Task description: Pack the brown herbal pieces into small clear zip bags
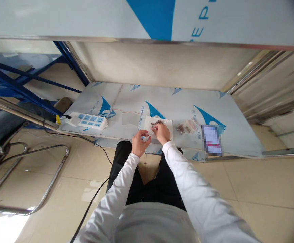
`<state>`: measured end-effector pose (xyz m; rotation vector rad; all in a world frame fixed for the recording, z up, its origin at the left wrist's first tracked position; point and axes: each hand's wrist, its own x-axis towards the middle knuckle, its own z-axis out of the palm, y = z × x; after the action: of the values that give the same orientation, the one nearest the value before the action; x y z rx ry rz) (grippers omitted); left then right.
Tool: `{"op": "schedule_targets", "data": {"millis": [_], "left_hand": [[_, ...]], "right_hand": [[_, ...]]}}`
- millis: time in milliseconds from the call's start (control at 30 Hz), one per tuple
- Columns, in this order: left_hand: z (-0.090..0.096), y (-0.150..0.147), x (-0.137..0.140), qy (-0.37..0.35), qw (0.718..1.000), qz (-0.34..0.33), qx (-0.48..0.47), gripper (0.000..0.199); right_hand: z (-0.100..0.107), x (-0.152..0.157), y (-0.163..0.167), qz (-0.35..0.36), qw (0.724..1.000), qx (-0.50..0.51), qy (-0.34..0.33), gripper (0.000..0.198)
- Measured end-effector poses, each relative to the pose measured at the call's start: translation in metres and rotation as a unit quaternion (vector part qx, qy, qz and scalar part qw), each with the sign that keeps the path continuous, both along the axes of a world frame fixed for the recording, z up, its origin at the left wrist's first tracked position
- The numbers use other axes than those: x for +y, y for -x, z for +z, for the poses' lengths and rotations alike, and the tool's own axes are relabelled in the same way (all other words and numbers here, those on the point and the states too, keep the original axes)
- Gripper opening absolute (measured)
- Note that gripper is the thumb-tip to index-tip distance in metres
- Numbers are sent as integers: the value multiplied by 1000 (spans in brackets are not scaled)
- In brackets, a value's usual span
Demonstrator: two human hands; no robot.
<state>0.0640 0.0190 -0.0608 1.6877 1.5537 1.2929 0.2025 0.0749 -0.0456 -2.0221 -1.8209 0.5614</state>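
Observation:
My left hand (139,143) is at the front edge of the low table, fingers curled around a small clear plastic piece (144,138) with a bit of blue; its exact kind is too small to tell. Just right of it, my right hand (162,132) reaches over a white sheet (168,122), thumb and fingers pinched together. Whatever sits between those fingertips is too small to make out. Small dark brown pieces (159,122) lie in a loose pile on the sheet, right by the fingertips. To the right lies a clear plastic bag (190,125) holding similar brown pieces.
A blurred-out phone (212,140) lies at the table's right front. On the left is a white power strip (92,122) with a black cable (86,136) running off the edge. A flat pale square (131,118) lies between. Overhead, a film-covered shelf (91,20) crosses the view.

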Motion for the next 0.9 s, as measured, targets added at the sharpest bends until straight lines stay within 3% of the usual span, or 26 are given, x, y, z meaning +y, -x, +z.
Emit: {"op": "schedule_targets", "data": {"millis": [200,367,467,567,633,767,900], "left_hand": [[4,5,1,-1,1000,-5,3,25],[4,8,3,-7,1000,3,11,25],[5,4,3,-7,1000,-5,9,26],[9,-8,1,-9,999,-41,8,28],[12,-19,0,-15,997,-69,4,30],[13,-38,-5,-22,995,-99,-3,34],[16,-46,-8,-18,995,-102,-5,35]], "right_hand": [[-7,16,25,-60,997,-42,20,19],[12,7,23,-57,998,-20,8,19],[33,-25,14,3,998,43,-54,22],[52,-61,3,109,977,129,-129,19],[60,-76,-3,147,974,102,-136,16],[68,-83,-14,156,981,-16,-114,18],[74,-89,-22,198,971,-38,-129,22]]}}
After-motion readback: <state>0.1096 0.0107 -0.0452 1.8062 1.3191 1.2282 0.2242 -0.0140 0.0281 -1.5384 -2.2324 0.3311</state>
